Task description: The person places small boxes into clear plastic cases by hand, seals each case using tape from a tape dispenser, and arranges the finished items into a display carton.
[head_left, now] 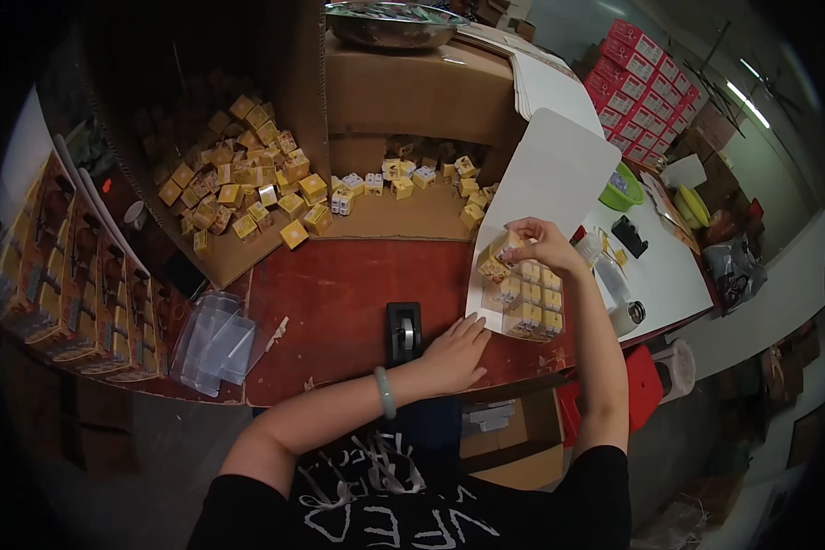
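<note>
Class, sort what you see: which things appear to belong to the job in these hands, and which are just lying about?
Seem part of the job:
grouped yellow boxes at the right hand
white card, left hand at its edge
loose yellow boxes, similar in colour

Seem just lying about:
green basket
metal bowl
stacked red-and-white cartons

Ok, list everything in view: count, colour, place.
Tables: two, red centre, white right
Cartons: several, brown, around red table
Loose boxes: dozens, mainly yellow, in cartons
Card: one, white, right
Grouped boxes: several, yellow, at card
Tape dispenser: one, black, red table
Plastic pieces: several, clear, left
Display boxes: several, brown, far left
Bowl: one, silver, top centre
Stacked cases: many, red, upper right
Basket: one, green, right
Clutter: uncounted, mixed, right
Shirt: one, black, bottom
Left hand: one, bare, by card
Right hand: one, bare, at grouped boxes
</note>
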`<state>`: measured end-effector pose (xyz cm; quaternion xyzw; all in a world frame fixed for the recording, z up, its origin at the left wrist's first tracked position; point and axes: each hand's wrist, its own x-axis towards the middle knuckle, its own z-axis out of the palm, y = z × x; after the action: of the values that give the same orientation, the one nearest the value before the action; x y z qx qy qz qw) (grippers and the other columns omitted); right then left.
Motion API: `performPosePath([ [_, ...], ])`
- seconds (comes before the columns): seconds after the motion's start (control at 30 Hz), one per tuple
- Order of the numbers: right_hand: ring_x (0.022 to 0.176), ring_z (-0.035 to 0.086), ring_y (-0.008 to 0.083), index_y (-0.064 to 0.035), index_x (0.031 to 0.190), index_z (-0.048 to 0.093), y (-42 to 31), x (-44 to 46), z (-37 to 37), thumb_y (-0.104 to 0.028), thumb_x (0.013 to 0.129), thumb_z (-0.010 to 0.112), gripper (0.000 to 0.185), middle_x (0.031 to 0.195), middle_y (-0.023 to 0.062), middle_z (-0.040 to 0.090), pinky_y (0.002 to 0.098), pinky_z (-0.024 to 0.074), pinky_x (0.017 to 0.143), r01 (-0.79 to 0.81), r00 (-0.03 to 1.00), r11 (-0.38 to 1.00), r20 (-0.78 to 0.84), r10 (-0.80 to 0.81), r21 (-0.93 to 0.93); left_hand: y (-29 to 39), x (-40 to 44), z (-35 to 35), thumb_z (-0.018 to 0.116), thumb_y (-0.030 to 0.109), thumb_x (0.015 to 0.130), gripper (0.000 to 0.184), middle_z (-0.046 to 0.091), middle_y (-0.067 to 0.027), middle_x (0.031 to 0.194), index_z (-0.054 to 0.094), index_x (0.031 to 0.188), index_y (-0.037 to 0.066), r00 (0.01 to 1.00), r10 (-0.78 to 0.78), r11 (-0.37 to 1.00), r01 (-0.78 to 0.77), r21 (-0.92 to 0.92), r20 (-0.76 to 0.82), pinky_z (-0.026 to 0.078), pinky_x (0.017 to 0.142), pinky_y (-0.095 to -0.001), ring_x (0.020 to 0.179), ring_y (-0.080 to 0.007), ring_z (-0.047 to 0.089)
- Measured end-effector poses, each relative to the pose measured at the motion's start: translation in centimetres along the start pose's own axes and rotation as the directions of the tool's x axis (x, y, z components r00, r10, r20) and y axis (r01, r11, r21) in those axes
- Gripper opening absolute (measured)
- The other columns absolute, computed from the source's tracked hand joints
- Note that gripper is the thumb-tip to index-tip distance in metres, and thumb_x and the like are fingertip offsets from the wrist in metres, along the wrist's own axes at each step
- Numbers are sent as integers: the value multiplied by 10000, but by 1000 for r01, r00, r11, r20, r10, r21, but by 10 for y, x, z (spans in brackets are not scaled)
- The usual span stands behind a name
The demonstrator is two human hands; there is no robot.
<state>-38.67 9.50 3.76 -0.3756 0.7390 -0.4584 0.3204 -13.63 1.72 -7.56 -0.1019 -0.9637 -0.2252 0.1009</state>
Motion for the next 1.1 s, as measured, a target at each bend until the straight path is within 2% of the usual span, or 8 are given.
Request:
performPosePath([
  [0.13, 867, 648, 119, 40, 1074, 641, 23, 55, -5, 66, 675, 820, 438, 947, 27, 674, 246, 528, 792, -142, 963, 953, 186, 195, -268, -24, 35, 6, 672, 320, 861, 666, 421, -236, 1435, 445, 1361, -56, 983, -44, 972, 2, 234, 178, 193, 1188, -480, 1432, -378, 264],
  [0.23, 864, 646, 121, 41, 1098, 642, 37, 79, -8, 72, 691, 814, 443, 964, 24, 674, 247, 524, 819, -194, 949, 952, 201, 243, -238, -29, 46, 13, 684, 333, 851, 683, 468, -207, 1400, 448, 1374, -37, 904, -104, 963, -13, 269, 416, 137, 1193, -516, 1440, -359, 256],
  [0.43, 933, 615, 114, 25, 1187, 636, 54, 99, -18, -7, 666, 871, 572, 1008, 24, 666, 254, 503, 810, -93, 991, 995, 88, 96, -42, -29, 49, 21, 688, 353, 845, 664, 543, -186, 1321, 475, 1353, -18, 893, -137, 966, 25, 257, 429, 133, 1180, -562, 1423, -357, 289],
  [0.63, 998, 603, 120, 13, 1214, 630, 42, 78, -27, -33, 691, 868, 577, 1049, 17, 665, 248, 480, 870, -45, 968, 984, 235, 85, -171, -32, 47, 22, 693, 340, 842, 655, 541, -180, 1325, 480, 1356, -5, 898, -133, 972, 35, 234, 419, 151, 1170, -582, 1421, -357, 293],
  [0.8, 976, 605, 203, 9, 1176, 624, 55, 82, -6, -45, 688, 857, 543, 1063, 73, 661, 320, 491, 883, 51, 998, 935, 53, -34, -351, -30, 48, 19, 691, 337, 849, 653, 514, -174, 1360, 473, 1369, 8, 884, -149, 971, 46, 233, 443, 169, 1166, -580, 1432, -349, 271],
  [0.9, 959, 598, 278, -11, 1091, 622, 65, 82, 8, -29, 642, 835, 498, 1026, 114, 620, 388, 502, 849, 174, 963, 757, -53, -265, -630, -31, 46, 18, 691, 335, 851, 653, 499, -173, 1378, 469, 1374, 14, 884, -154, 971, 52, 234, 442, 183, 1163, -579, 1439, -342, 259],
  [1.03, 919, 583, 325, -12, 990, 600, 72, 60, 45, -50, 617, 750, 403, 979, 146, 571, 427, 504, 776, 142, 697, 275, -101, -710, -951, -28, 50, 19, 697, 335, 846, 660, 496, -171, 1383, 465, 1378, 19, 868, -175, 964, 55, 259, 465, 201, 1159, -573, 1441, -336, 260],
  [1.1, 946, 590, 320, 13, 985, 613, 86, 59, 48, -47, 681, 689, 320, 1002, 158, 581, 402, 513, 783, 59, 777, 251, -114, -620, -966, -25, 50, 18, 699, 334, 843, 663, 499, -173, 1381, 465, 1378, 20, 858, -184, 959, 50, 278, 479, 211, 1156, -571, 1439, -339, 267],
])
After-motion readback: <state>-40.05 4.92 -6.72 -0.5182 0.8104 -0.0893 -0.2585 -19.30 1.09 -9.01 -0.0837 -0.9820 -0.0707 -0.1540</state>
